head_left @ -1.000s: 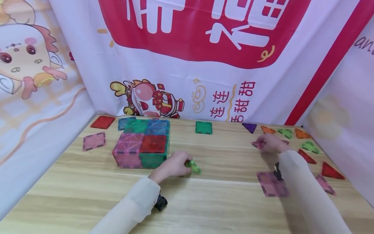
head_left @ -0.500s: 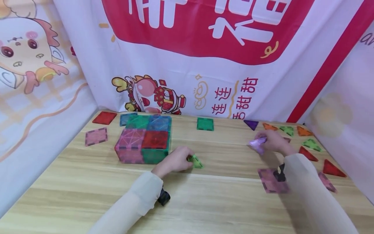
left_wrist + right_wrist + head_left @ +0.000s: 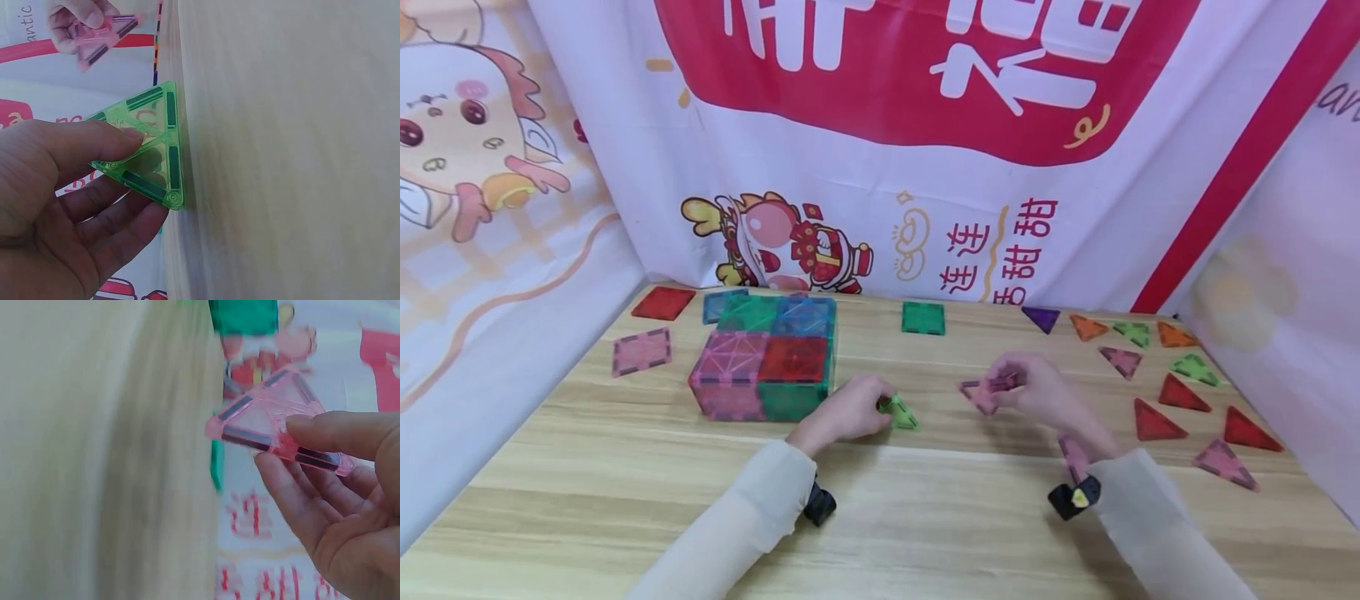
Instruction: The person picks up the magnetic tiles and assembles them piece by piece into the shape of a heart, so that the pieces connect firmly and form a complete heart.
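Observation:
My left hand [image 3: 853, 408] pinches a translucent green triangular magnetic tile [image 3: 153, 140] between thumb and fingers. In the left wrist view that tile stands upright, one edge right at the tabletop. To its right, my right hand [image 3: 1037, 392] holds a pink triangular magnetic tile [image 3: 275, 425] above the table, thumb on one face and fingers behind. Left of my left hand sits a box-shaped block of magnetic tiles [image 3: 797, 358], its top showing green, blue, pink and red squares. A pink square tile [image 3: 1073, 457] lies partly hidden under my right wrist.
Several loose triangles, including a red one [image 3: 1157, 421] and a purple one [image 3: 1041, 318], lie across the right side. A green square tile [image 3: 922, 317] lies at the back. Red [image 3: 662, 302] and pink [image 3: 642, 352] tiles lie far left. Printed cloth [image 3: 880, 208] hangs behind the table.
My right hand has lifted a pink triangle from the right-hand group and carried it left, toward my left hand. The left hand keeps its hold on the green triangle, nearly still.

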`<state>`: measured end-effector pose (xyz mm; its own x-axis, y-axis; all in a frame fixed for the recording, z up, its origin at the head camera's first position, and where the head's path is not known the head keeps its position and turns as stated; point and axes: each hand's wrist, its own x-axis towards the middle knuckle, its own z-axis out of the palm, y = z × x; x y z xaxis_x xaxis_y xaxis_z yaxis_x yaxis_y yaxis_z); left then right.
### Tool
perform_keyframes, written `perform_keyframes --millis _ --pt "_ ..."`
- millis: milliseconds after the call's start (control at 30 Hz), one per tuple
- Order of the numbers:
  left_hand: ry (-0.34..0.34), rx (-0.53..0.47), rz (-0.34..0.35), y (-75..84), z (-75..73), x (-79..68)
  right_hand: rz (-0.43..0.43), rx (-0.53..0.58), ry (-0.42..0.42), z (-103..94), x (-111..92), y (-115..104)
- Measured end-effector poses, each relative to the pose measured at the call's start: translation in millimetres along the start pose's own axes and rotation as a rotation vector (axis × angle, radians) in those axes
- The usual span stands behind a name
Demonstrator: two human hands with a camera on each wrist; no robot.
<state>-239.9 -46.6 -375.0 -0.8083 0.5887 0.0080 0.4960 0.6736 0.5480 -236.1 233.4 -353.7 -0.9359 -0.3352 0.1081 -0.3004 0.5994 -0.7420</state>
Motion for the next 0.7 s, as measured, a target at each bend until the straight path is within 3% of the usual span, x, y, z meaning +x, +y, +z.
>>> perform_keyframes --millis 133,333,700 --pt "0.009 0.007 0.014 1.8 0.4 1.4 -0.026 0.090 0.001 26.7 -1 -10" --pt "0.007 0.001 0.024 2.3 3.6 3.0 -0.025 0.133 0.005 55.3 1 -15" --pt "0.084 -0.060 0.033 4.4 3.0 1.2 -0.048 0.154 -0.010 64.6 6 -21"
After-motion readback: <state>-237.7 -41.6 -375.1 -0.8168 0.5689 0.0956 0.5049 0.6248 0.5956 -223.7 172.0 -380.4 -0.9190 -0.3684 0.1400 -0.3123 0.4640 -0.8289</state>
